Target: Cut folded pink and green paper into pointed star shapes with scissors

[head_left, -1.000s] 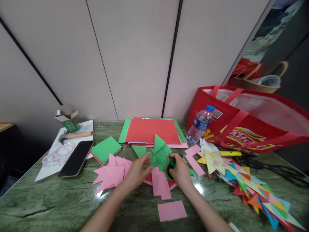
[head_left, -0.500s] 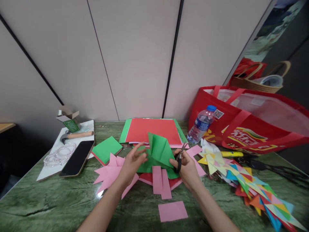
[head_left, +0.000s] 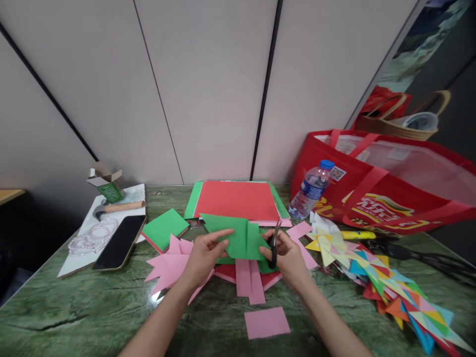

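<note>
Your left hand point(head_left: 208, 253) was half open, index finger and thumb over the creased green sheet point(head_left: 238, 240); could not tell whether it gripped. Your right hand point(head_left: 285, 252) was closed around the scissors point(head_left: 274, 255), blades up, beside the sheet's right edge. Sheet sat just below frame centre, over pink strips point(head_left: 243, 280). Step, judged: handling the folded sheet. Next move called for steady support, blades clear of fingers. Pink rectangle point(head_left: 267, 323): bottom centre.
</note>
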`<move>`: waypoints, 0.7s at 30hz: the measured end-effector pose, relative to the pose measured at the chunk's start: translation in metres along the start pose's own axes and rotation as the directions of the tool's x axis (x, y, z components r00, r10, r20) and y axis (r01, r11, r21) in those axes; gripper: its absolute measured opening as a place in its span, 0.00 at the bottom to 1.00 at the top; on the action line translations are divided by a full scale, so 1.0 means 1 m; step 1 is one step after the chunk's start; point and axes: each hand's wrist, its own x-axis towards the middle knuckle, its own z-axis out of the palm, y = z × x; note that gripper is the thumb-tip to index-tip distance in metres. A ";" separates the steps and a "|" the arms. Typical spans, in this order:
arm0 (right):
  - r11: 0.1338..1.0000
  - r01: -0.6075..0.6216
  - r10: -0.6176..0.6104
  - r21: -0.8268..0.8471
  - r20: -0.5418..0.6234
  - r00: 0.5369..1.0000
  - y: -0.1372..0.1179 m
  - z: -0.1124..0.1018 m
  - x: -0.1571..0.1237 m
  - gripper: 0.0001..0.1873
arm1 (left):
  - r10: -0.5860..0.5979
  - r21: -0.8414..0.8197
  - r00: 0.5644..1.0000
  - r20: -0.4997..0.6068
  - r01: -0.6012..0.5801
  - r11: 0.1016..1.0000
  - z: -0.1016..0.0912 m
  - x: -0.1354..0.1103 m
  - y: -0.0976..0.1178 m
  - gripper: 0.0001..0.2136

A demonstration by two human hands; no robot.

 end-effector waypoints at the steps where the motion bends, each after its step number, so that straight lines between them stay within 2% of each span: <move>1: 1.000 -0.003 0.003 0.007 -0.020 1.000 0.000 -0.001 0.001 0.21 | 0.009 0.008 1.000 -0.026 -0.008 1.000 0.000 0.000 0.001 0.14; 3: 0.999 -0.019 0.021 0.028 -0.079 0.997 0.000 -0.004 0.002 0.21 | 0.053 0.021 0.990 -0.131 -0.051 0.998 -0.003 -0.001 0.004 0.16; 5: 0.997 -0.045 0.052 0.070 -0.108 0.993 -0.002 -0.005 0.000 0.21 | 0.129 0.033 0.954 -0.270 -0.124 0.992 -0.006 -0.002 0.011 0.17; 7: 0.988 -0.091 0.093 0.128 -0.011 0.996 -0.007 -0.001 -0.007 0.19 | 0.197 0.013 0.904 -0.379 -0.208 0.978 -0.008 -0.004 0.019 0.19; 8: 0.979 -0.129 0.115 0.157 0.093 0.989 -0.011 0.004 -0.012 0.18 | 0.215 -0.013 0.888 -0.408 -0.241 0.970 -0.008 -0.005 0.023 0.20; 9: 0.971 -0.166 0.125 0.174 0.224 0.966 -0.014 0.009 -0.018 0.18 | 0.219 -0.046 0.882 -0.417 -0.261 0.964 -0.007 -0.007 0.026 0.21; 12: 0.963 -0.217 0.141 0.159 0.390 0.910 -0.021 0.029 -0.039 0.19 | 0.191 -0.115 0.899 -0.394 -0.255 0.960 -0.002 -0.014 0.032 0.21; 13: 0.950 -0.272 0.167 0.153 0.486 0.858 -0.022 0.035 -0.045 0.19 | 0.183 -0.119 0.908 -0.378 -0.244 0.962 0.000 -0.016 0.032 0.21; 14: 0.938 -0.312 0.190 0.151 0.531 0.826 -0.023 0.039 -0.051 0.18 | 0.178 -0.115 0.915 -0.361 -0.233 0.966 0.003 -0.018 0.032 0.21; 16: 0.926 -0.355 0.219 0.130 0.582 0.783 -0.025 0.045 -0.057 0.18 | 0.180 -0.085 0.928 -0.326 -0.219 0.972 0.007 -0.022 0.030 0.20; 17: 0.923 -0.363 0.227 0.125 0.587 0.777 -0.026 0.046 -0.059 0.18 | 0.182 -0.069 0.934 -0.306 -0.212 0.975 0.009 -0.023 0.028 0.20; 21: 0.930 -0.351 0.228 0.113 0.573 0.787 -0.030 0.043 -0.060 0.19 | 0.165 -0.040 0.956 -0.241 -0.180 0.983 0.015 -0.028 0.021 0.20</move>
